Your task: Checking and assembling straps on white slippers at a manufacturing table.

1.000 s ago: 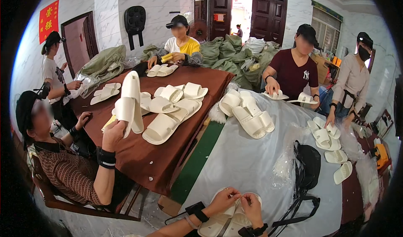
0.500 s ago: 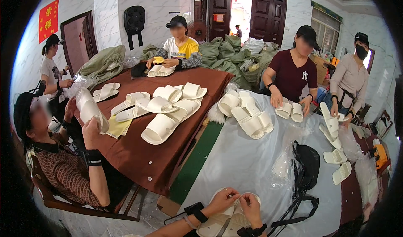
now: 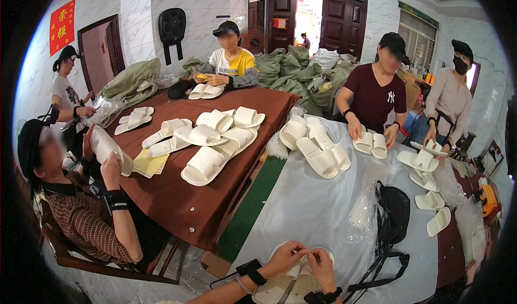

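Note:
At the front edge of the grey-covered table, a pair of off-white slippers [image 3: 273, 291] lies under my hands, soles side by side. My left hand [image 3: 288, 256] is over the strap end of the left slipper, its thumb and fingertips pinched together. Close against it, my right hand [image 3: 322, 268] is over the other slipper, also pinched. The fingertips of both hands nearly meet; whatever is between them is too small to make out. My hands partly cover the straps.
A black bag with straps [image 3: 392, 212] and clear plastic wrap [image 3: 362, 218] lie to my right. More off-white slippers [image 3: 323, 156] sit farther up this table and on the brown-covered table [image 3: 161, 196] at left. Co-workers around both tables handle slippers. Green sacks [image 3: 291, 67] are piled behind.
My hands have stayed in place. At the right, a co-worker's slippers have swung from upright to lying flatter. The co-worker at left has lowered and turned a slipper slightly.

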Demonstrator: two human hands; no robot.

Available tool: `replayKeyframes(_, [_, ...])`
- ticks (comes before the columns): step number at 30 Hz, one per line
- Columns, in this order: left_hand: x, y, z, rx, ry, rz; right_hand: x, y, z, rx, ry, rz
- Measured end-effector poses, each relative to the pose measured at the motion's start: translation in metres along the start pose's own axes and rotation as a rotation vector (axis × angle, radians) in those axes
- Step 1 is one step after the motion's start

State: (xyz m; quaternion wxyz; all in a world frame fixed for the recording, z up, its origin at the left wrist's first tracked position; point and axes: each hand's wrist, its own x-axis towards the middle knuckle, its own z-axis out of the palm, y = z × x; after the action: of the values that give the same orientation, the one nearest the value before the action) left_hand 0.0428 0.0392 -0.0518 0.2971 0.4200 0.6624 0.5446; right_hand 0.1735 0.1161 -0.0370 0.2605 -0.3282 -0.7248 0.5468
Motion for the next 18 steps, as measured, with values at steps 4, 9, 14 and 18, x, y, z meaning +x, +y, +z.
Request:
replayKeyframes(4, [-0.0007,0.0009,-0.0012,-0.054,-0.031,-0.038,0.0001,0.0,0.0005,0.02,-0.011,0.007])
replayKeyframes(9, [-0.0009,0.0021,-0.0007,-0.04,-0.032,-0.022,-0.0003,-0.0016,-0.0005,0.015,-0.012,0.01])
replayKeyframes(14, [-0.0003,-0.0015,-0.0008,-0.022,-0.015,0.0,-0.0009,-0.0053,0.0002,0.032,-0.016,0.027])
replayKeyframes(18, [0.0002,-0.0006,-0.0014,-0.024,-0.02,-0.002,-0.0002,-0.0037,0.0007,0.006,-0.01,0.006])
